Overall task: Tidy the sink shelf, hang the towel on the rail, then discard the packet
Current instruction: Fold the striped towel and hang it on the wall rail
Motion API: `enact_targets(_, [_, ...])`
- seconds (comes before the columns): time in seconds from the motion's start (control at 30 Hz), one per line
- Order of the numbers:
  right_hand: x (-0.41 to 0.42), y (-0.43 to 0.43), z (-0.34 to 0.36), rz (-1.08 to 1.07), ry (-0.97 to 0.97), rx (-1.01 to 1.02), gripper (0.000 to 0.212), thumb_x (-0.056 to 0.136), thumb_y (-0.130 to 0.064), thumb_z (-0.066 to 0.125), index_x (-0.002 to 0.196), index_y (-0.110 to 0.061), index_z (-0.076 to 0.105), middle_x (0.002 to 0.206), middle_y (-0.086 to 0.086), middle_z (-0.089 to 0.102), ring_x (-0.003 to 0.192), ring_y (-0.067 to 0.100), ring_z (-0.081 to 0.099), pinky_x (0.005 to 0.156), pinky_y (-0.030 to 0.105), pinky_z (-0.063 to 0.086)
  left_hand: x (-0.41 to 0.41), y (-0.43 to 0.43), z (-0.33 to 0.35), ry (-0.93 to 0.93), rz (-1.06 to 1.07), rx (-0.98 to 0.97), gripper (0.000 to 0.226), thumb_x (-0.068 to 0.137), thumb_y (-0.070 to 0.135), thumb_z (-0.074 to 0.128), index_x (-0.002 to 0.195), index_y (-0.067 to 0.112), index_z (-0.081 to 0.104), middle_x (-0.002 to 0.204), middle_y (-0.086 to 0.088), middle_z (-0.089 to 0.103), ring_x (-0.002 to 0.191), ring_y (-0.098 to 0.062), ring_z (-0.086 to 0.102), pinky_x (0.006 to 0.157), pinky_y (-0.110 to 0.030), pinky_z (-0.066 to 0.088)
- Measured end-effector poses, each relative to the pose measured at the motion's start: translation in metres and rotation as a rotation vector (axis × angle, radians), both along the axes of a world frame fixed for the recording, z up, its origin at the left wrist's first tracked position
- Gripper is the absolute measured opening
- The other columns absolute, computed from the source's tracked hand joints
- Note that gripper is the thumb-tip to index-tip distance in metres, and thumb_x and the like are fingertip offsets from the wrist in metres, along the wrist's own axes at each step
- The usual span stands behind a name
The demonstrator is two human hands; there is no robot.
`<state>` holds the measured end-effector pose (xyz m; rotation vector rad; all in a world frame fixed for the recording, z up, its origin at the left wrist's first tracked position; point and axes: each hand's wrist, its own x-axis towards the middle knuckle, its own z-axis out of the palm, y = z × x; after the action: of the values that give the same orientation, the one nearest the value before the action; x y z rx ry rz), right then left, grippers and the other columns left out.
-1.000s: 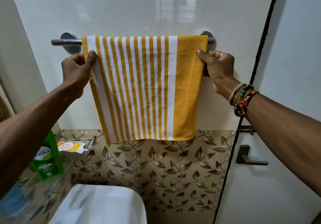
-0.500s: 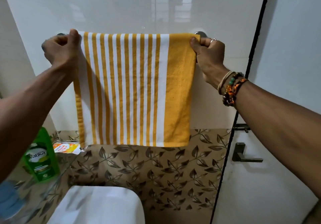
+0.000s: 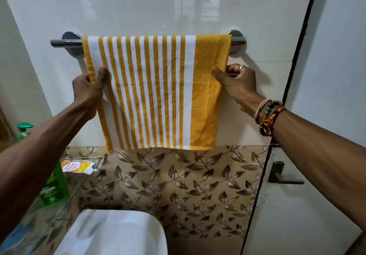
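A yellow and white striped towel (image 3: 158,92) hangs folded over the chrome rail (image 3: 61,42) on the white wall. My left hand (image 3: 89,89) pinches the towel's left edge, thumb on the front, about a third of the way down. My right hand (image 3: 237,82) pinches the right yellow edge at the same height. An orange and white packet (image 3: 76,166) lies on the glass shelf (image 3: 65,201) at lower left, below my left forearm.
A green bottle (image 3: 54,187) stands on the glass shelf, with a green pump top (image 3: 24,128) behind my left arm. A white basin (image 3: 118,233) sits below. A door with a metal handle (image 3: 281,175) is at right.
Both hands slid down from the towel's top corners at the rail to its side edges lower down. The rail ends show again.
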<state>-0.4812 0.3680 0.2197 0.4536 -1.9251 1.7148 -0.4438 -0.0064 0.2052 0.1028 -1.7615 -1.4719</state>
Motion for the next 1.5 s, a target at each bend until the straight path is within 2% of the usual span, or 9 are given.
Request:
enact_targets(0.2, [-0.012, 0.015, -0.039, 0.161, -0.108, 0.195, 0.009, 0.085, -0.024, 0.076, 0.09, -0.018, 0.072, 0.09, -0.006, 0.075, 0.081, 0.003, 0.072, 0.069, 0.017, 0.055, -0.005, -0.001, -0.032, -0.08, -0.123, 0.041, 0.04, 0.087, 0.058, 0.058, 0.094, 0.019, 0.066, 0.093, 0.015, 0.068, 0.079, 0.004, 0.066, 0.066, -0.014, 0.053])
enact_targets(0.4, [-0.021, 0.021, -0.077, 0.118, -0.146, 0.331, 0.016, 0.092, -0.023, 0.068, 0.103, -0.013, 0.073, 0.101, 0.0, 0.075, 0.096, 0.014, 0.07, 0.089, 0.034, 0.056, -0.002, 0.002, -0.066, -0.137, -0.157, -0.002, 0.036, 0.082, 0.06, 0.054, 0.088, 0.026, 0.065, 0.09, 0.015, 0.07, 0.075, 0.006, 0.068, 0.066, -0.014, 0.051])
enact_targets(0.6, [-0.024, 0.023, -0.086, 0.079, -0.11, 0.346, 0.008, 0.09, -0.024, 0.07, 0.094, -0.018, 0.074, 0.094, -0.001, 0.075, 0.091, 0.016, 0.071, 0.087, 0.04, 0.057, 0.006, 0.004, -0.075, -0.152, -0.124, -0.057, 0.025, 0.093, 0.051, 0.052, 0.089, 0.029, 0.062, 0.079, 0.026, 0.072, 0.073, 0.009, 0.068, 0.056, -0.009, 0.051])
enact_targets(0.8, [-0.02, 0.021, -0.11, 0.099, -0.188, 0.36, 0.019, 0.089, -0.025, 0.072, 0.101, -0.011, 0.075, 0.098, 0.0, 0.076, 0.094, 0.016, 0.071, 0.092, 0.045, 0.056, 0.012, 0.002, -0.117, -0.273, -0.186, -0.065, 0.03, 0.09, 0.056, 0.052, 0.095, 0.028, 0.063, 0.095, 0.012, 0.069, 0.083, -0.005, 0.068, 0.067, -0.024, 0.05])
enact_targets(0.97, [-0.015, 0.023, -0.132, 0.099, -0.262, 0.413, 0.019, 0.087, -0.027, 0.074, 0.102, -0.014, 0.074, 0.097, -0.003, 0.075, 0.093, 0.014, 0.071, 0.091, 0.044, 0.057, 0.016, 0.005, -0.142, -0.341, -0.186, -0.103, 0.018, 0.093, 0.049, 0.053, 0.094, 0.033, 0.061, 0.084, 0.02, 0.068, 0.072, 0.005, 0.069, 0.063, -0.018, 0.048])
enact_targets(1.17, [-0.006, 0.025, -0.153, 0.091, -0.34, 0.399, 0.022, 0.081, -0.019, 0.08, 0.099, -0.009, 0.074, 0.094, 0.003, 0.075, 0.091, 0.02, 0.071, 0.088, 0.045, 0.057, 0.022, -0.004, -0.163, -0.393, -0.12, -0.25, 0.028, 0.094, 0.046, 0.056, 0.098, 0.02, 0.065, 0.069, 0.017, 0.064, 0.052, 0.0, 0.06, 0.045, -0.015, 0.043])
enact_targets(1.3, [-0.002, 0.023, -0.162, 0.101, -0.366, 0.377, 0.029, 0.073, -0.015, 0.085, 0.099, -0.011, 0.074, 0.093, -0.001, 0.076, 0.088, 0.017, 0.072, 0.084, 0.039, 0.059, 0.026, -0.007, -0.169, -0.413, -0.079, -0.33, 0.028, 0.093, 0.042, 0.059, 0.1, 0.017, 0.068, 0.08, 0.011, 0.067, 0.07, -0.003, 0.062, 0.055, -0.021, 0.044])
enact_targets(1.4, [-0.004, 0.02, -0.166, 0.029, -0.306, 0.414, 0.019, 0.076, -0.017, 0.083, 0.091, -0.018, 0.073, 0.085, -0.004, 0.074, 0.082, 0.014, 0.071, 0.075, 0.032, 0.057, 0.028, -0.008, -0.168, -0.424, -0.038, -0.425, 0.034, 0.092, 0.048, 0.057, 0.098, 0.016, 0.068, 0.081, 0.004, 0.068, 0.074, -0.018, 0.064, 0.059, -0.029, 0.047])
enact_targets(1.5, [-0.006, 0.018, -0.168, -0.001, -0.266, 0.471, 0.017, 0.082, -0.018, 0.079, 0.097, -0.015, 0.071, 0.091, 0.0, 0.073, 0.086, 0.018, 0.069, 0.079, 0.035, 0.057, 0.027, -0.01, -0.171, -0.428, 0.011, -0.57, 0.044, 0.094, 0.051, 0.051, 0.106, 0.013, 0.068, 0.094, -0.003, 0.066, 0.083, -0.02, 0.059, 0.07, -0.033, 0.044])
